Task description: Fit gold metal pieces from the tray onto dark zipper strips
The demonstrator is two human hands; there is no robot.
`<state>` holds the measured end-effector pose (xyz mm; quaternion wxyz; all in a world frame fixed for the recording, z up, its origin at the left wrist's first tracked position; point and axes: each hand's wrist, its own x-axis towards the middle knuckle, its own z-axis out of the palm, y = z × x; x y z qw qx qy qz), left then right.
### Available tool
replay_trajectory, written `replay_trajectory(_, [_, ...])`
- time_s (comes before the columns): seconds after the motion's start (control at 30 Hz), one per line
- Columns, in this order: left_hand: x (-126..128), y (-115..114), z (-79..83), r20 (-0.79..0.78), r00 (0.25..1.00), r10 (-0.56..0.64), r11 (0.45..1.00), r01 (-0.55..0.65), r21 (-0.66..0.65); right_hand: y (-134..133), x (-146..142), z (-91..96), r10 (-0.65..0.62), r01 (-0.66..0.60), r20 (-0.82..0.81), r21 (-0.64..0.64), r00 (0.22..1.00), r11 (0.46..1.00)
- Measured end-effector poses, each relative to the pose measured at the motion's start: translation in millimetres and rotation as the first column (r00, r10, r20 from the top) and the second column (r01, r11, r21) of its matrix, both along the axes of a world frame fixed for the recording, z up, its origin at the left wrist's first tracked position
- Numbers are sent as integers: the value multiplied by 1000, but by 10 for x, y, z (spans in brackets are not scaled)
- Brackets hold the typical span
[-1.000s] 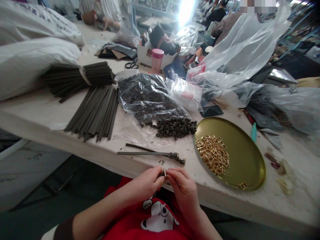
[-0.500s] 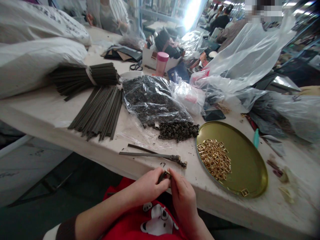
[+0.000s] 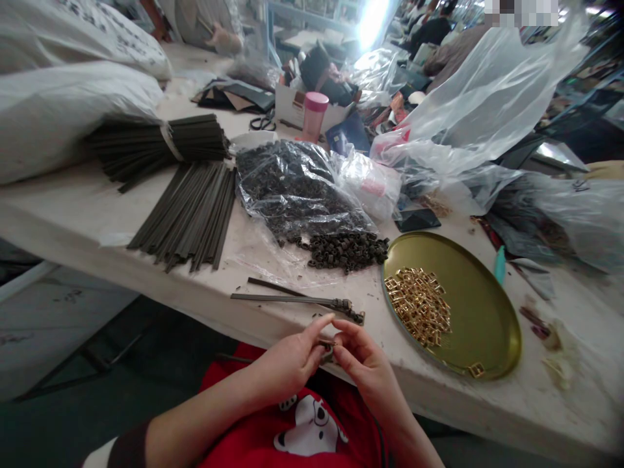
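My left hand [image 3: 291, 356] and my right hand [image 3: 363, 359] meet at the near table edge, both pinched on a small dark metal piece [image 3: 327, 346] between their fingertips. Just beyond them lies a thin dark strip with a fitting on its end [image 3: 297, 300]. To the right stands a round gold tray [image 3: 487, 312] holding a heap of gold buckles [image 3: 418, 305]. A loose pile of small dark loops [image 3: 347, 250] spills from a clear bag [image 3: 297, 188] ahead of my hands.
Loose dark strips [image 3: 190, 214] and a tied bundle of them [image 3: 156, 146] lie at the left, beside white sacks [image 3: 63, 110]. A pink cup [image 3: 314, 116], a black phone [image 3: 416, 220], clear plastic bags [image 3: 482, 110] and clutter fill the back and right. Other people work beyond.
My fingers have shifted on the small piece: the left index finger is now raised and the right fingers have loosened a little. The view has moved slightly.
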<state>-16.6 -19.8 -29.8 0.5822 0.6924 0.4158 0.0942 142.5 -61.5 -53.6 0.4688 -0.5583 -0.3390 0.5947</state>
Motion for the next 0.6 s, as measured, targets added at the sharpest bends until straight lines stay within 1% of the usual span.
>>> replay_trajectory(0.07, [-11,16,12,72,997,-36,999,36,-3,20,-5,6,6,-6,-43,-12,999,1000])
replay_trajectory(0.17, [-21,47,26,169,985,-43,999,45,-6,47,12,-16,-5,4,-74,-21,997,1000])
replay_trajectory(0.27, [-21,81,17,208,977,-43,998,51,-35,85,33,-63,3,-8,-129,-36,992,999])
replay_trajectory(0.37, [-12,119,-35,242,970,-4,997,22,-72,128,18,-113,16,-21,-170,-26,985,999])
replay_trajectory(0.43, [-4,148,-90,263,964,34,992,1,-129,150,-14,-142,20,-26,-144,-38,989,999])
replay_trajectory(0.5, [2,179,-148,281,955,90,975,-27,-219,170,-44,-158,19,-24,-93,-54,995,998])
replay_trajectory(0.6, [0,229,-198,298,940,166,924,-42,-381,246,-15,-133,68,-68,-4,-37,998,997])
